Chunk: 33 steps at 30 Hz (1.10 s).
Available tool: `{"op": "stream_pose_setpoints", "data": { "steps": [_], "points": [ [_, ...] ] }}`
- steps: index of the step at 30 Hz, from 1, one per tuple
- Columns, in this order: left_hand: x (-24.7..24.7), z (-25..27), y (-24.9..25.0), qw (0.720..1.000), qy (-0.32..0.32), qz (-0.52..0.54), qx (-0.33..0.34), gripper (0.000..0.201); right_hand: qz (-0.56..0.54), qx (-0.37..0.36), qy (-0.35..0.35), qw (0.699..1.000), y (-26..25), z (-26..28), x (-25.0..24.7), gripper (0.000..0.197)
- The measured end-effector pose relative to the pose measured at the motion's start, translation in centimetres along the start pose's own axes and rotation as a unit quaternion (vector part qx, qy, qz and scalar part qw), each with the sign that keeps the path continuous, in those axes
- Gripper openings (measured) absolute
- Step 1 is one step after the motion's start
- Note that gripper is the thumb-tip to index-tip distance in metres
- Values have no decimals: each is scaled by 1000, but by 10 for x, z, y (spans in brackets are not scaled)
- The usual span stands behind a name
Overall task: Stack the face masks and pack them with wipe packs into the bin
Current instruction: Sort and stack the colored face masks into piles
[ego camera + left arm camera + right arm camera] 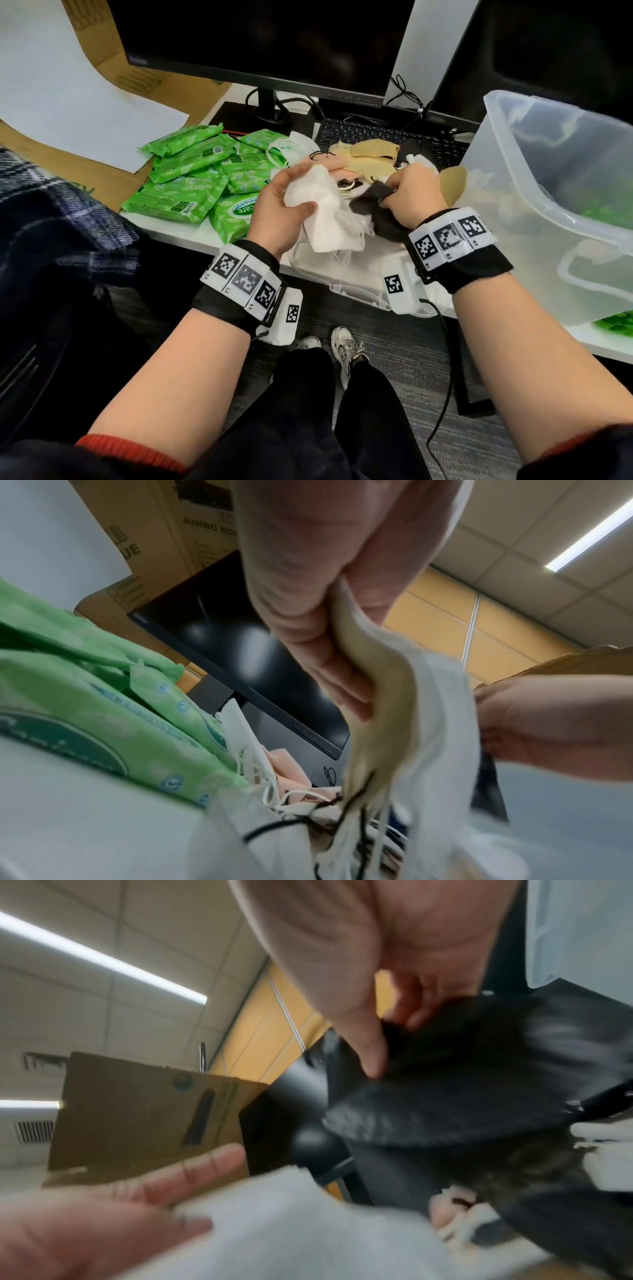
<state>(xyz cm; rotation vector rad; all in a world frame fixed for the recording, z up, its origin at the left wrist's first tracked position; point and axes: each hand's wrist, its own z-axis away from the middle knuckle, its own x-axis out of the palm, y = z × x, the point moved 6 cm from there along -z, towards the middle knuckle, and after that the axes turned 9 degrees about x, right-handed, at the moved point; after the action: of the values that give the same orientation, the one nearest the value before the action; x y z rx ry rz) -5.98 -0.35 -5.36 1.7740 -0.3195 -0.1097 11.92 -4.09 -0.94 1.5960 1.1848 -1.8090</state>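
Note:
My left hand grips a stack of white face masks at the desk's front edge; the left wrist view shows the stack pinched between thumb and fingers. My right hand pinches a black mask just right of the white stack; the right wrist view shows thumb and fingers closed on the black mask. Behind the hands lies a loose pile of beige and pink masks. Several green wipe packs lie to the left. The clear plastic bin stands tilted at the right.
A black monitor and a keyboard sit behind the piles. A clear lid lies under the hands at the desk edge. Cardboard and white paper cover the far left. A plaid garment lies at left.

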Motion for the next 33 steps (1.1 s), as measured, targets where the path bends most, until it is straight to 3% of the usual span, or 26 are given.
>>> {"op": "stream_pose_setpoints", "data": {
  "steps": [2,5,8,10,13,15,17,19,23,26,27,29,30,33],
  "points": [
    [-4,-2,0,1000,0,-18,22,50,-116,5,93,989,4,1,-20,14],
    [-7,-3,-4,998,3,-66,7,41,-302,-64,205,929,1,11,-45,7],
    [-4,-2,-3,999,5,-41,-26,32,-406,-183,159,881,-14,20,-41,11],
    [-7,-2,-1,998,34,14,-51,22,-373,-230,74,896,-25,25,-24,14],
    [-7,-1,-3,991,33,90,-90,33,-292,-232,-47,927,-25,30,5,18],
    [-6,0,1,996,8,59,-61,18,-263,-229,-89,933,-21,33,12,17],
    [-6,1,2,999,1,6,-33,27,-262,-234,-109,930,-19,35,12,18],
    [-4,2,2,1000,-2,7,-25,29,-280,-241,-120,922,-21,39,10,18],
    [4,4,6,996,-8,69,-48,10,-297,-220,-91,925,-23,37,7,30],
    [9,7,6,985,-43,147,-81,33,-299,-192,-60,933,-22,31,6,25],
    [10,8,7,983,-60,157,-74,29,-303,-188,-53,933,-21,31,5,24],
    [9,10,12,992,-85,84,-35,17,-300,-184,-40,935,-21,30,5,16],
    [9,10,12,995,-85,45,-21,22,-299,-181,-42,936,-21,30,5,13],
    [2,7,7,999,-45,7,-22,29,-292,-160,-61,941,-18,28,9,30]
  ]
}}
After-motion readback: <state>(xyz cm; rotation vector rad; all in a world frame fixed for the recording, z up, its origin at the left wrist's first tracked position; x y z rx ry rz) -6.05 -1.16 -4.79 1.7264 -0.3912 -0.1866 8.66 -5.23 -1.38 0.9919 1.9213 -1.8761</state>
